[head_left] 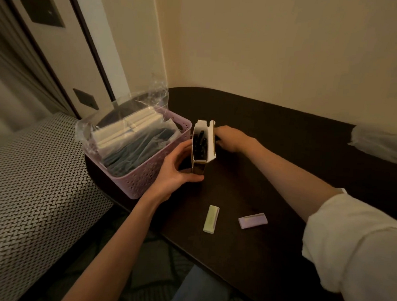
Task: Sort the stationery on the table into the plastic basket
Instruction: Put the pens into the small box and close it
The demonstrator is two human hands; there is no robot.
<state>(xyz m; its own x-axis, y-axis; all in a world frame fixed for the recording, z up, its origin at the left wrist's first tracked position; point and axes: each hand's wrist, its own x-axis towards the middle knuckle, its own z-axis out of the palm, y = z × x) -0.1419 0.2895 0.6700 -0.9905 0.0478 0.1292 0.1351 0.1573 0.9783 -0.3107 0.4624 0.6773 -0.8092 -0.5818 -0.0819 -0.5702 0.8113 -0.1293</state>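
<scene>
Both hands grasp an open white cardboard box of dark pens [203,146], left hand [177,170] low, right hand [230,138] behind, just beside the perforated lilac plastic basket [145,175] on the dark tabletop [272,177]. A green eraser [211,218] and a purple eraser [253,220] lie nearer, apart.

Open white carton [203,142], upright, dark pens inside, just beside the pink perforated basket [145,173] holding plastic-wrapped packs. Green eraser [211,218] and lilac eraser [252,220] lie flat, apart, on the dark table [273,154].
</scene>
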